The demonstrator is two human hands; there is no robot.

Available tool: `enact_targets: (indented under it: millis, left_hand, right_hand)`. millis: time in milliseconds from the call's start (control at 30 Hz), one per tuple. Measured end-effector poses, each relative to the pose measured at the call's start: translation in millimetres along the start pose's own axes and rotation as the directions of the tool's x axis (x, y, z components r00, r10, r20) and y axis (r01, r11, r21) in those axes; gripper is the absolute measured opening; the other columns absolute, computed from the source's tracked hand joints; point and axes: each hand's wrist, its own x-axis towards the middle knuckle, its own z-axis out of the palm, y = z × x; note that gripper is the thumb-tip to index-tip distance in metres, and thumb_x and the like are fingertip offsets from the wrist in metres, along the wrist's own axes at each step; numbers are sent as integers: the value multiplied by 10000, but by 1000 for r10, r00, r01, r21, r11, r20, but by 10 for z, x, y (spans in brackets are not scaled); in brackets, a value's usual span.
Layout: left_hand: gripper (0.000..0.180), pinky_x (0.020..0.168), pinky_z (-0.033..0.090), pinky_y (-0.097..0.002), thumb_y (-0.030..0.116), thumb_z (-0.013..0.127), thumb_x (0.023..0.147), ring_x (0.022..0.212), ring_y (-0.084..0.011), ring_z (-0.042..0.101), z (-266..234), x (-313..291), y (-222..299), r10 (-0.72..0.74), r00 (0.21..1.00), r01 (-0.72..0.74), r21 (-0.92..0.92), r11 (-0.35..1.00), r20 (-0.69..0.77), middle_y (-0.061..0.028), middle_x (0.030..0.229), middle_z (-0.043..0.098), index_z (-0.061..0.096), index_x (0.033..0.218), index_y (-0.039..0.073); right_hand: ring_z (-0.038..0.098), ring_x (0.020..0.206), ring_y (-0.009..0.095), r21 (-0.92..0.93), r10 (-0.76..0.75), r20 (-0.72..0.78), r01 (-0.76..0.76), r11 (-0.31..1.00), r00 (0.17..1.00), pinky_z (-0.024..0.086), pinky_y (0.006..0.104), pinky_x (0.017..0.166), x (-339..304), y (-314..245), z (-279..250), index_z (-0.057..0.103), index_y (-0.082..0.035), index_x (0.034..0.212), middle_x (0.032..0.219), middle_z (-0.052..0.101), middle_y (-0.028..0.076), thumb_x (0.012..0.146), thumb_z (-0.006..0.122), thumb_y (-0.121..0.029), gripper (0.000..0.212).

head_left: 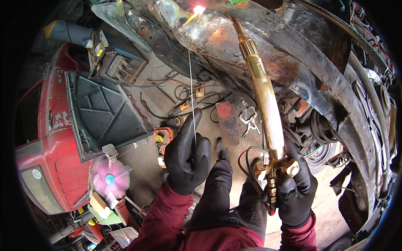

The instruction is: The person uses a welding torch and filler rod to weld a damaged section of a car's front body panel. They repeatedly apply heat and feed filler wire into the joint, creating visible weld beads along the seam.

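Note:
My left hand (188, 157), in a black glove, is closed round a thin metal filler rod (191, 83) that stands nearly upright in the view. The rod's far end reaches a bright glowing spot (199, 9) on the worn sheet-metal panel (222, 37) of a vehicle. Gripped by its valve end in my gloved right hand (295, 188) is a brass gas welding torch (266, 100). Its narrow neck points up at the panel, and the tip is hidden behind a metal edge. Red and green hoses (247, 157) run from the torch's lower end.
A rusty curved frame rail (310, 54) crosses the upper right, beside engine parts and wiring. At left stand a red vehicle body (54, 154), a spinning fan (109, 179) and a grey cylinder (75, 32). Cables, an orange tool case (164, 138) and clamping pliers (249, 121) lie on the floor.

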Motion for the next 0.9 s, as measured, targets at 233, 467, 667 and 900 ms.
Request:
enact_targets:
  millis: [233, 467, 667, 900]
  left_hand:
    - [592, 625, 489, -286, 119, 585, 1051, 648, -85, 544, 41, 18, 17, -93, 993, 91, -44, 995, -66, -217, 1264, 759, 500, 1575, -144]
    - [580, 627, 492, -286, 131, 586, 1055, 655, -85, 540, 55, 23, -16, -83, 992, 77, -57, 995, -99, -233, 1291, 759, 520, 1568, -132]
    - [576, 629, 491, -288, 135, 588, 1060, 665, -86, 540, 70, 19, -7, -97, 989, 91, -57, 994, -113, -226, 1292, 759, 521, 1566, -133]
    - [570, 628, 493, -290, 104, 597, 1053, 666, -87, 551, 54, 31, -8, -87, 992, 83, -52, 995, -87, -242, 1347, 748, 520, 1569, -127]
  right_hand:
    - [712, 1064, 168, -7, -55, 6, 55, 998, 998, 574, 340, 954, 46, 30, -6, 498, 58, 1618, 1197, 761, 140, 1082, 670, -573, 846]
    - [710, 926, 140, -10, -21, 20, 21, 1000, 1000, 586, 309, 840, 58, 1, -16, 498, 40, 1627, 1139, 755, 127, 1093, 668, -535, 803]
    - [693, 861, 116, 56, -43, 38, 40, 998, 998, 579, 291, 776, 67, 5, -7, 486, 33, 1637, 1112, 751, 115, 1101, 669, -491, 772]
    - [690, 835, 108, 27, -53, 34, 52, 998, 998, 577, 286, 745, 68, 5, -12, 474, 30, 1645, 1116, 758, 119, 1099, 673, -493, 782]
